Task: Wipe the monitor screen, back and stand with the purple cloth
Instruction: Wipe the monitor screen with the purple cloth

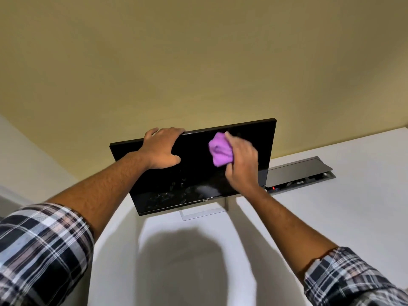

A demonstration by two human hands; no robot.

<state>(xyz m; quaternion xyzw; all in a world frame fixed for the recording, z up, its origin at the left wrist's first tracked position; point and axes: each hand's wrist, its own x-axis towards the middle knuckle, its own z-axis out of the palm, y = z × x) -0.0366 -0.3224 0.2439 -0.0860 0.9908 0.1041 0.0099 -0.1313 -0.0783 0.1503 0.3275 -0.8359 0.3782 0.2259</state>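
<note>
The right hand (240, 160) squeezes the crumpled purple cloth (220, 151) against the flat black monitor screen (198, 168), upper right part. The left hand (162, 149) grips the top edge; smudges lie below.

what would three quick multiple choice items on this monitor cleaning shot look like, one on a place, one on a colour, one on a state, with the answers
1. Where does the left hand grip the Dell monitor?
A. its top edge
B. its stand
C. its bottom bezel

2. What colour is the cloth in the right hand?
A. yellow
B. purple
C. white

3. What state is the lower part of the screen in?
A. smudged with marks
B. lit with a picture
C. covered by the cloth

Answers:
1 A, the fingers curl over the top edge while the thumb lies on the screen.
2 B, the bunched cloth pressed on the upper screen is bright purple.
3 A, pale smears and spots show on the dark glass above the logo.
</note>
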